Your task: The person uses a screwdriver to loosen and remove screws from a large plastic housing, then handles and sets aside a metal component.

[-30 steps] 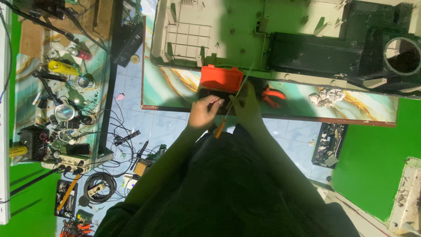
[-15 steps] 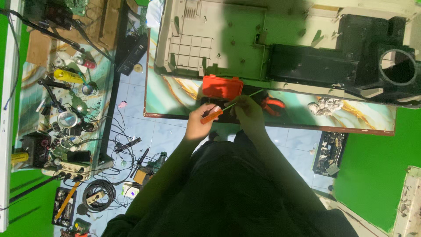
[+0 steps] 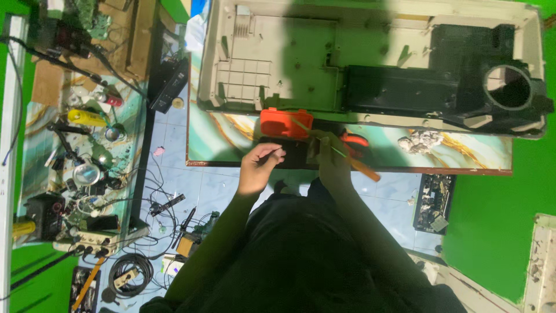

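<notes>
The screwdriver (image 3: 347, 159) with the orange handle lies slanted over the near edge of the marbled table (image 3: 463, 153), its thin shaft pointing toward the orange box (image 3: 286, 123). The right hand (image 3: 331, 156) is closed around the shaft, just beside that box. The left hand (image 3: 260, 165) is near the box's front, over a black flat thing (image 3: 292, 155); its fingers are curled loosely and I cannot tell if they hold something. Orange pliers (image 3: 354, 139) are partly hidden behind the right hand. Behind stands a big beige plastic housing (image 3: 278, 52), its right part dark, with a round opening. Shadow hides its middle.
</notes>
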